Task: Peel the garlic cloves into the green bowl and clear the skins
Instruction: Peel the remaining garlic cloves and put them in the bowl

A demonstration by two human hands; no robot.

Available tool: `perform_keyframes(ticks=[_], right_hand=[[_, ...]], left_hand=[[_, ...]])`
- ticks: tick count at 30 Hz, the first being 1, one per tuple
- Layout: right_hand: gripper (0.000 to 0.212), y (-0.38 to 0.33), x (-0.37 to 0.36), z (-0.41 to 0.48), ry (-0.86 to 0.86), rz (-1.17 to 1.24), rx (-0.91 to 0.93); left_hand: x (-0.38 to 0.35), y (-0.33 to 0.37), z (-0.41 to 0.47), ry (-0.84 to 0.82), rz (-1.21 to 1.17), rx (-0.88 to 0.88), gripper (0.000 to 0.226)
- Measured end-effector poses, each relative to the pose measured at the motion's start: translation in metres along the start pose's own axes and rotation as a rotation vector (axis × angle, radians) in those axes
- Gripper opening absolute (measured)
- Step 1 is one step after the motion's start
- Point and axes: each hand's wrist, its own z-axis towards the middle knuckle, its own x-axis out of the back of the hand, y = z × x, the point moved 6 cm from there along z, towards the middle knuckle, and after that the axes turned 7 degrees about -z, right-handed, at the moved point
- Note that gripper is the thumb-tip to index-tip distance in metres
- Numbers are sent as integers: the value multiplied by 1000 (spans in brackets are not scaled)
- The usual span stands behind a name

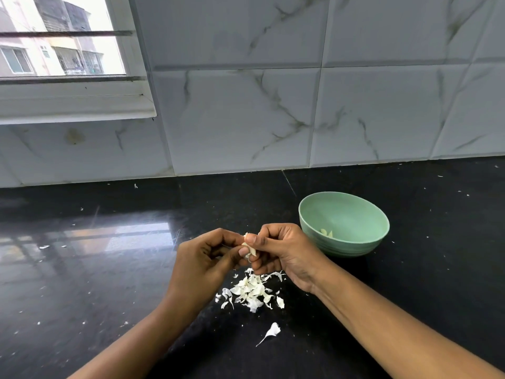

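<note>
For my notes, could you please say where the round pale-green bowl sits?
Head view: the bowl stands right of centre on the black countertop, beside the right hand.

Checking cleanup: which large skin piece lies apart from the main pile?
The long-tailed skin nearest the camera, alone below the pile; the rest lie heaped.

The bowl [347,248] sits right of and behind the skin pile [251,292], holding what may be cloves [326,233].
</note>
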Motion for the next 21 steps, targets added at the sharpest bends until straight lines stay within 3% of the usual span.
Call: perform_keyframes(ticks=[8, 14, 21], right_hand=[[25, -6, 2, 1, 111, -66, 98], [8, -7, 0, 2, -10, 0, 72], [15, -11, 7, 2, -102, -2, 55]], left_hand=[[-7, 0, 0, 23, -153, 78, 10], [0, -4, 4, 59, -291, 142, 15], [3, -8, 5, 76, -300, 160, 17]])
